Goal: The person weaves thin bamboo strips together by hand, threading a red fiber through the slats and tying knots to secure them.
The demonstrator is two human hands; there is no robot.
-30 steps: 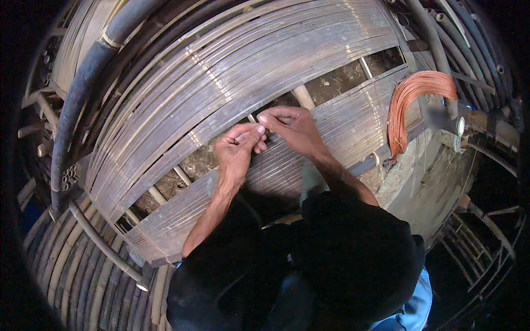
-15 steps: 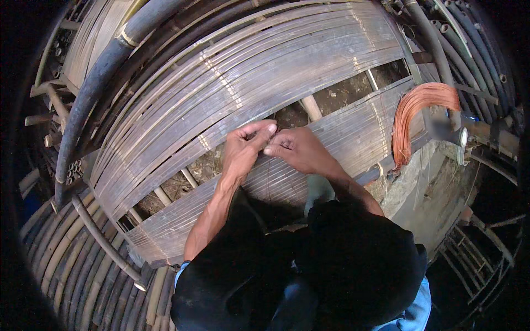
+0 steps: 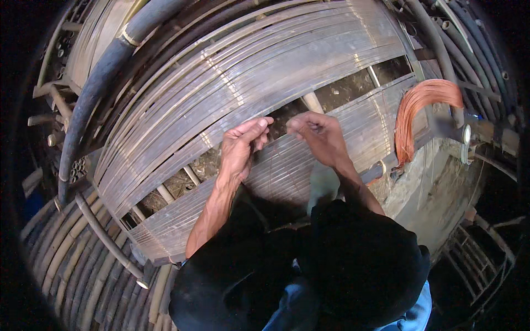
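My left hand (image 3: 240, 149) is closed in a pinch, thumb against forefinger, over the gap in the slatted bamboo panel. Facing it, a short way to the right, my right hand (image 3: 320, 135) pinches too, its fingertips apart from the left ones. Whatever lies between the fingers is too thin to make out. Beneath both hands run the near slats (image 3: 287, 171) of the bamboo panel, and beyond them the wider far slats (image 3: 298, 66). On the panel's right end lies a bundle of orange strands (image 3: 406, 121), bent into a hook shape.
Thick dark bamboo poles (image 3: 94, 105) frame the panel on the left. Many bamboo poles (image 3: 72, 265) lie side by side at lower left, with others (image 3: 475, 60) stacked at upper right. A grey slab (image 3: 419, 193) stands right of my legs. Cross bars (image 3: 312, 105) span the gap.
My hands were together with fingertips nearly touching; now they have drawn apart, the right one moving up and to the right. Both remain pinched.
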